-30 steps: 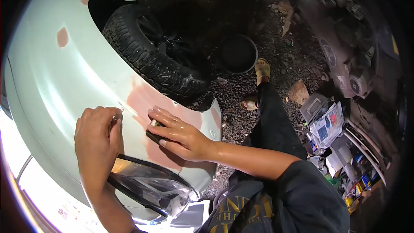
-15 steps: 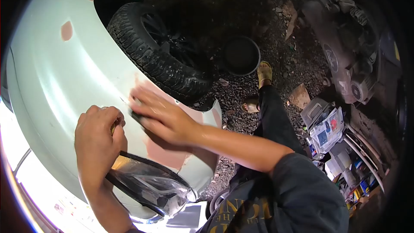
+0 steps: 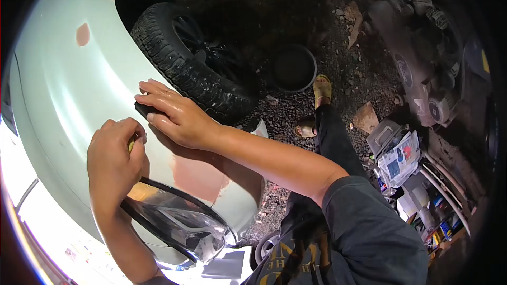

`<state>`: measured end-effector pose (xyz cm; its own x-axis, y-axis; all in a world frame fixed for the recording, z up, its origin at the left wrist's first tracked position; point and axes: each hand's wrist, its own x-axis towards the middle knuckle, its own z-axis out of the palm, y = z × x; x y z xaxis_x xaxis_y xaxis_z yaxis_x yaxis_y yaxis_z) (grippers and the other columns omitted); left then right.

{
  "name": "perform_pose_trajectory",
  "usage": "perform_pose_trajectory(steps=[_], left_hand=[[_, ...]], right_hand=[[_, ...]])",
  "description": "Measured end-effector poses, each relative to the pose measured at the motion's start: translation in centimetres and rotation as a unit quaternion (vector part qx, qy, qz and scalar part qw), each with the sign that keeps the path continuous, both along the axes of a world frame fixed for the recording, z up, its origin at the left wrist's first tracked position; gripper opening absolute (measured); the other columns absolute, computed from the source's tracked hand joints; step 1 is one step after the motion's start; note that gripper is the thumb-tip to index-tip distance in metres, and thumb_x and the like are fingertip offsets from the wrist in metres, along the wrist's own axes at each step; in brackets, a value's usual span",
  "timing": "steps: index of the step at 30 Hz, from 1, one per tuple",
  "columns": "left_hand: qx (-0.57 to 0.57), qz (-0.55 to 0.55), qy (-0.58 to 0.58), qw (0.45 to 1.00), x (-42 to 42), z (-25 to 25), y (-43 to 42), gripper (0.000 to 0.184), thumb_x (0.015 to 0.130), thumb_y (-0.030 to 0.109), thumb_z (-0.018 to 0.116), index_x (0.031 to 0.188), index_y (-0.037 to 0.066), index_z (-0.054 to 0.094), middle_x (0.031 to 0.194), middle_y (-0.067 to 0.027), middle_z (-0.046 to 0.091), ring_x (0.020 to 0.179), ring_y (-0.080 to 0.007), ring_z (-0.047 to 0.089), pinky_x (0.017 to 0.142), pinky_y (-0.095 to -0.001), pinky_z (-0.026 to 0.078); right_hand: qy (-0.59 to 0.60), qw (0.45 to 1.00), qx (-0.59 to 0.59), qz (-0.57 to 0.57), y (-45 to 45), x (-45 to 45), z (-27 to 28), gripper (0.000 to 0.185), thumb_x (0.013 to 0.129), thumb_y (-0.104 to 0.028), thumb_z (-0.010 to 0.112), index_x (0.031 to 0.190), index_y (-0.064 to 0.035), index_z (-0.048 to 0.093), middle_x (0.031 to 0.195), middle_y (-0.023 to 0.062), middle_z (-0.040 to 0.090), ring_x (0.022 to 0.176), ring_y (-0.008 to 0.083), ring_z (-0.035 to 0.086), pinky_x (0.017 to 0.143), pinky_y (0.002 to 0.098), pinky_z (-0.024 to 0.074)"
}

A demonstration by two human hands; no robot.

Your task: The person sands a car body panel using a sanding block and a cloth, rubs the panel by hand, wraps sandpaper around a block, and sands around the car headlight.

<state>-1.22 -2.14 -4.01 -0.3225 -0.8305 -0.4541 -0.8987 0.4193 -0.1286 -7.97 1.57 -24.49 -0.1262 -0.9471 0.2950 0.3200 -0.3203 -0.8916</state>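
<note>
My right hand (image 3: pixel 182 119) presses a dark sanding pad (image 3: pixel 146 110) flat on the pale car fender (image 3: pixel 90 87), just beside the wheel arch. Its fingers lie close together over the pad and look wet. To the left, my left hand (image 3: pixel 113 155) is closed above the fender, near the headlight (image 3: pixel 179 219). A bit of something yellow-green (image 3: pixel 131 145) peeks out between its thumb and fingers; the rest is hidden. A pinkish-brown filler patch (image 3: pixel 198 177) lies between the right forearm and the headlight. A smaller filler patch (image 3: pixel 83 35) shows farther up the fender.
A black tire (image 3: pixel 179 58) fills the wheel arch. On the gravel lie a round black basin (image 3: pixel 293 68) and a cardboard piece (image 3: pixel 366 118). To the right are a dusty bumper (image 3: pixel 404 66), newspapers (image 3: pixel 398 163) and piled cans and bottles. My sandaled foot (image 3: pixel 322 89) is near the basin.
My right hand has slid up and left along the fender with the pad, uncovering more of the fender near the headlight. My left hand has shifted slightly left and stays closed.
</note>
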Motion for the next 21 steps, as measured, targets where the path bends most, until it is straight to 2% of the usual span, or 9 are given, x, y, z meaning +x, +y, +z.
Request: perform_pose_trajectory(steps=[6, 9, 13, 15, 18, 21], left_hand=[[-0.002, 0.003, 0.006, 1.000, 0.2, -0.2, 0.2, 0.011, 0.088, 0.013, 0.064, 0.092, 0.003, 0.064, 0.085, -0.0146, 0.061, 0.087, -0.0349, 0.060, 0.079, -0.0443, 0.047], [0.005, 0.012, 0.005, 1.000, 0.2, -0.3, 0.3, 0.010, 0.088, 0.012, 0.064, 0.092, 0.003, 0.064, 0.085, -0.0147, 0.061, 0.086, -0.0344, 0.060, 0.079, -0.0436, 0.047], [0.000, 0.015, 0.009, 1.000, 0.2, -0.3, 0.0, 0.009, 0.088, 0.012, 0.062, 0.092, 0.004, 0.064, 0.086, -0.0148, 0.062, 0.086, -0.0345, 0.061, 0.080, -0.0441, 0.048], [0.001, 0.015, 0.008, 1.000, 0.2, -0.2, 0.1, 0.009, 0.088, 0.012, 0.062, 0.092, 0.004, 0.065, 0.087, -0.0149, 0.063, 0.087, -0.0346, 0.061, 0.081, -0.0445, 0.049], [-0.017, 0.027, 0.014, 0.999, -0.3, -0.2, 0.2, 0.009, 0.089, 0.011, 0.061, 0.093, 0.004, 0.065, 0.087, -0.0149, 0.064, 0.088, -0.0352, 0.062, 0.083, -0.0449, 0.049], [-0.022, 0.013, 0.016, 1.000, -0.4, -0.2, 0.4, 0.009, 0.089, 0.011, 0.062, 0.094, 0.005, 0.066, 0.086, -0.0151, 0.064, 0.088, -0.0357, 0.061, 0.083, -0.0452, 0.049]], right_hand=[[-0.027, 0.999, 0.015, 0.027, 0.2, -0.6, 0.4, 0.047, 0.099, -0.020, 0.067, 0.143, -0.0056, 0.060, 0.160, 0.0252, 0.042, 0.153, 0.0394, 0.034, 0.124, 0.0458, 0.0319], [0.006, 1.000, 0.014, 0.010, 2.2, -0.3, 0.0, 0.047, 0.099, -0.020, 0.067, 0.144, -0.0078, 0.059, 0.161, 0.0246, 0.042, 0.154, 0.0390, 0.033, 0.124, 0.0462, 0.0303], [0.034, 0.993, 0.065, 0.098, 12.6, -1.9, -0.6, 0.047, 0.100, -0.020, 0.067, 0.145, -0.0098, 0.060, 0.163, 0.0190, 0.042, 0.156, 0.0383, 0.029, 0.126, 0.0481, 0.0264], [0.033, 0.994, 0.052, 0.085, 12.1, -1.7, -0.8, 0.044, 0.101, -0.019, 0.065, 0.143, -0.0062, 0.060, 0.162, 0.0204, 0.043, 0.155, 0.0393, 0.032, 0.126, 0.0489, 0.0281], [0.023, 0.999, 0.025, 0.024, 3.7, -0.8, 0.2, 0.042, 0.101, -0.019, 0.064, 0.139, -0.0027, 0.060, 0.160, 0.0223, 0.045, 0.152, 0.0406, 0.036, 0.125, 0.0486, 0.0295], [-0.003, 1.000, 0.007, 0.009, 0.4, -0.5, 0.4, 0.042, 0.101, -0.018, 0.064, 0.140, -0.0047, 0.060, 0.159, 0.0227, 0.045, 0.151, 0.0405, 0.037, 0.125, 0.0461, 0.0299]])
